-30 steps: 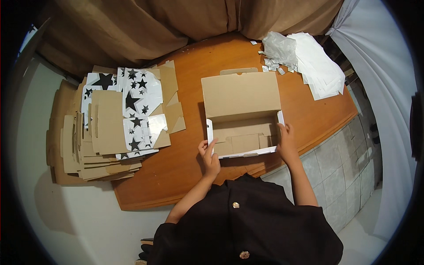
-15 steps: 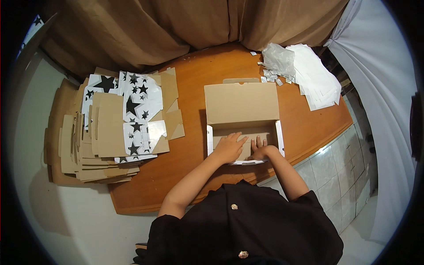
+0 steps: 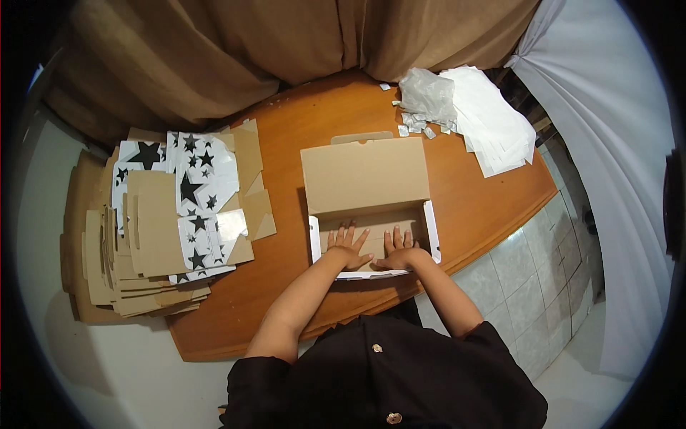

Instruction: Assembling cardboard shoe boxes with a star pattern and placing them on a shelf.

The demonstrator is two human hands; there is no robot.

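A cardboard box (image 3: 366, 174) stands on the table in front of me, brown inside with white outer faces, its lid raised at the far side. My left hand (image 3: 347, 249) lies inside it with fingers spread on the bottom, toward the left. Beside it my right hand (image 3: 398, 249) is also in the box, fingers apart and pressed flat near the right wall. Both wrists cross the near wall. Neither hand holds anything. Parts of the box's bottom and near wall are hidden under my hands.
A tall stack of flat cardboard blanks (image 3: 155, 222), some white with black stars, fills the left end of the wooden table (image 3: 282, 154). At the far right lie white paper sheets (image 3: 489, 118), a clear plastic bag (image 3: 426, 95) and several small packets (image 3: 412, 123). Brown curtain (image 3: 214, 57) hangs behind.
My left hand has shifted left and its fingers have spread out flat. The right hand's fingers have also flattened onto the box bottom. The whole view has shifted slightly.
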